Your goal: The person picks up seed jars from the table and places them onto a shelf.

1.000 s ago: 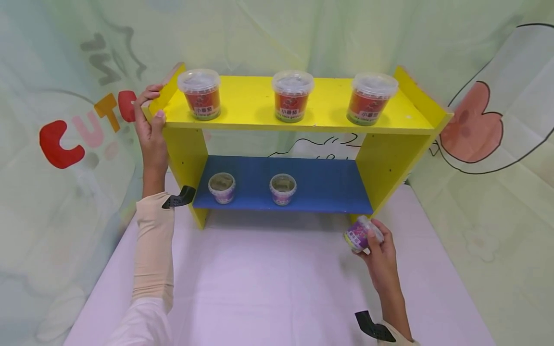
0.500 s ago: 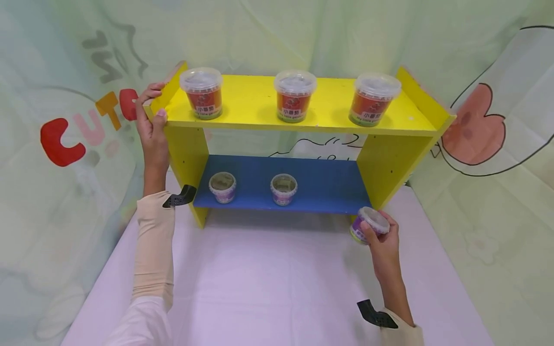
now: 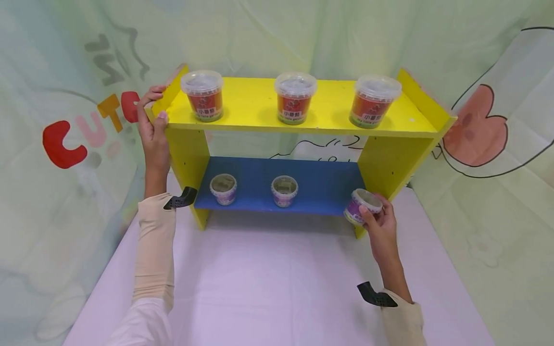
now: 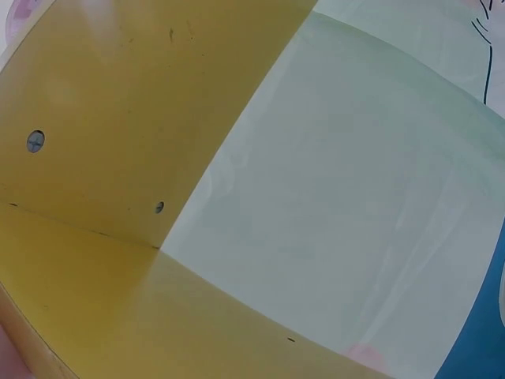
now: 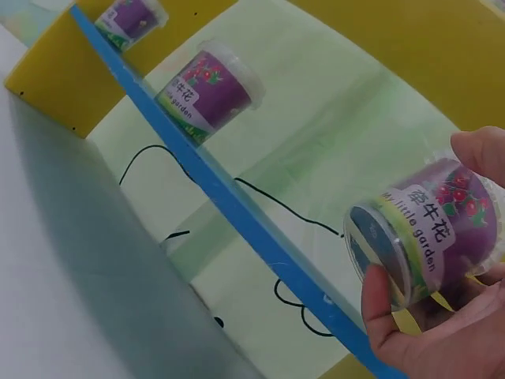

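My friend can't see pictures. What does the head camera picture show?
A right hand holds a small purple cup at the right end of a blue lower shelf, where two more purple cups stand. The left hand grips the yellow top shelf, which carries three red tubs.

L hand [image 3: 152, 126] raised, arm near vertical, fingers & thumb curled in a clamp, R hand [image 3: 380, 225] lower, forearm angled fwd, thumb & fingers pinching, both w/ beige sleeves, black wrist mounts
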A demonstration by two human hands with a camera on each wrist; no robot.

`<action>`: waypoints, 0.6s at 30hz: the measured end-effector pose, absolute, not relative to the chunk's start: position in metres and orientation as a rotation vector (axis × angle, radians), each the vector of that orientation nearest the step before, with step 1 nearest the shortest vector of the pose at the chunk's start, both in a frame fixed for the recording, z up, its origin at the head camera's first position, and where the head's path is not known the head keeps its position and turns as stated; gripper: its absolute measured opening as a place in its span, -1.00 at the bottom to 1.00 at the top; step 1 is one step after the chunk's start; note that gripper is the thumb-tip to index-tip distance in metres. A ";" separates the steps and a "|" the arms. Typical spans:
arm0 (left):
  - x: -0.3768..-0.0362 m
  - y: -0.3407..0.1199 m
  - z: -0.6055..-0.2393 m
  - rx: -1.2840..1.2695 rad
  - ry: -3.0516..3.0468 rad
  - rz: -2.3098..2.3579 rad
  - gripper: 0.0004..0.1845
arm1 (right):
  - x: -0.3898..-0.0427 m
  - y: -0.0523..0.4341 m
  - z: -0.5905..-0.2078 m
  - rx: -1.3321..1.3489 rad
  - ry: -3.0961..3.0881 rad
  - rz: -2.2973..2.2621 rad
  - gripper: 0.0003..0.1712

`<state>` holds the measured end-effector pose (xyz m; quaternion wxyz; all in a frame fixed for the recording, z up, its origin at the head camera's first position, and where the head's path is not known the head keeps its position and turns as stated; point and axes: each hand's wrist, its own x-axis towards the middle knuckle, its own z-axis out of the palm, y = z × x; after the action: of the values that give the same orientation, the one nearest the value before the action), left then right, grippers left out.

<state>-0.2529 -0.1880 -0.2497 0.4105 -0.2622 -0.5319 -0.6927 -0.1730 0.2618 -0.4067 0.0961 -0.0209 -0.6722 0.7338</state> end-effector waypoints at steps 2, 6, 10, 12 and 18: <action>-0.252 -0.188 -0.250 -0.663 -1.335 -1.751 -0.69 | -0.179 0.261 -0.407 -0.067 -2.014 2.174 -0.33; -0.252 -0.187 -0.251 -0.669 -1.340 -1.749 -0.69 | -0.192 0.260 -0.409 -0.071 -2.106 2.109 -0.30; -0.253 -0.187 -0.252 -0.666 -1.348 -1.746 -0.69 | -0.202 0.260 -0.413 -0.006 -2.168 2.047 -0.23; -0.254 -0.188 -0.252 -0.660 -1.352 -1.737 -0.69 | -0.206 0.261 -0.415 0.052 -2.175 2.035 -0.20; -0.255 -0.189 -0.251 -0.647 -1.348 -1.744 -0.69 | -0.212 0.264 -0.417 0.178 -2.258 1.967 -0.18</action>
<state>-0.2549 -0.1894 -0.2515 0.4099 -0.2567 -0.5354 -0.6924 -0.2117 0.2637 -0.4167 0.0707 0.0592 -0.7507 0.6541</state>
